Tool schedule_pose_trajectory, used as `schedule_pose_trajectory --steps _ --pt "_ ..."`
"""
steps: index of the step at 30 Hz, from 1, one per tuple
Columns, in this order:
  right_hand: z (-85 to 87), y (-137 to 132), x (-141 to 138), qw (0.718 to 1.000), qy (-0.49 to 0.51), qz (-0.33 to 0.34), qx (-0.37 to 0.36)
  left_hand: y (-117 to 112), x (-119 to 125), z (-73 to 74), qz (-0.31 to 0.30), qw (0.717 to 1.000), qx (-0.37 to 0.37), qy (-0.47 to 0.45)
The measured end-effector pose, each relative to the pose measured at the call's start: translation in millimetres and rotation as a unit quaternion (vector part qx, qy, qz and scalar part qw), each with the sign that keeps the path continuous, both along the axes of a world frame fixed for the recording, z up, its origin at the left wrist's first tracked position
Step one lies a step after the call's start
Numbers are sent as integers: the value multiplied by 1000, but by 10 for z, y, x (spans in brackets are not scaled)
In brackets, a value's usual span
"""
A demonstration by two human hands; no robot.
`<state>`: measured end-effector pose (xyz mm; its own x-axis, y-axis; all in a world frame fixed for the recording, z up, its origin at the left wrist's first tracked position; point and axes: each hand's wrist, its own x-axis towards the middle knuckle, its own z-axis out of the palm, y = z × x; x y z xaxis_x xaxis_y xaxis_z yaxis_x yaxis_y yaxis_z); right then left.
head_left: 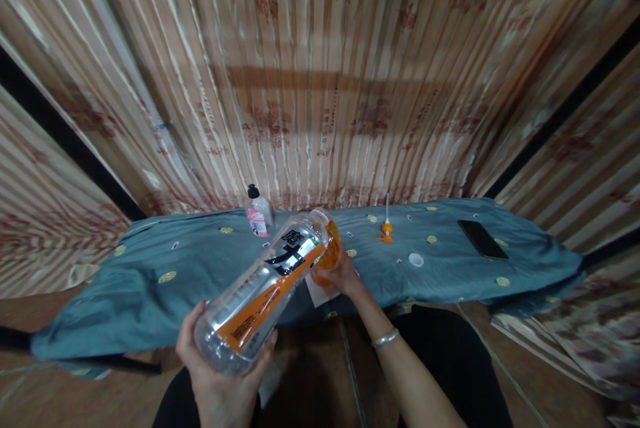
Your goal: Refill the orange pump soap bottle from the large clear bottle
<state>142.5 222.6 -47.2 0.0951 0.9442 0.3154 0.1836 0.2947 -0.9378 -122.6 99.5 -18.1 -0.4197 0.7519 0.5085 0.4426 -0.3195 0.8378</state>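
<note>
My left hand (217, 381) grips the base of a large clear plastic bottle (265, 288) with an orange, white and black label, tilted with its mouth pointing away from me. The bottle's mouth meets a small orange container (331, 251), which my right hand (340, 275) holds from below above a white sheet (316, 291) on the blue cloth. A silver bracelet (385, 338) circles my right wrist.
A blue patterned cloth (190, 268) covers a low table. On it stand a small bottle with a black cap and pink label (258, 211), an orange pump nozzle (385, 228), a white cap (415, 259) and a dark phone (483, 239). Striped curtains hang behind.
</note>
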Motion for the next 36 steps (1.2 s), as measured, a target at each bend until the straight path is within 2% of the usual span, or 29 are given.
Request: schedule_pose_trajectory --steps 4,12,15,24,31,36 --pt "-8 3 -10 1000 -5 -17 -10 -5 32 40 2 1000 1 0" --pt "10 -10 3 1000 3 -16 -14 -94 283 317 33 999 -5 -18" --pt "16 -12 4 1000 -1 -14 -16 -107 341 366 45 998 -9 -34" --pt "74 -26 -12 1000 -1 -11 -25 -13 50 135 6 1000 -4 -4" --pt "74 -25 -10 1000 -4 -11 -22 -33 120 148 13 999 -2 -39" --pt "33 -17 -6 1000 6 -10 -20 -24 77 108 -4 1000 14 5"
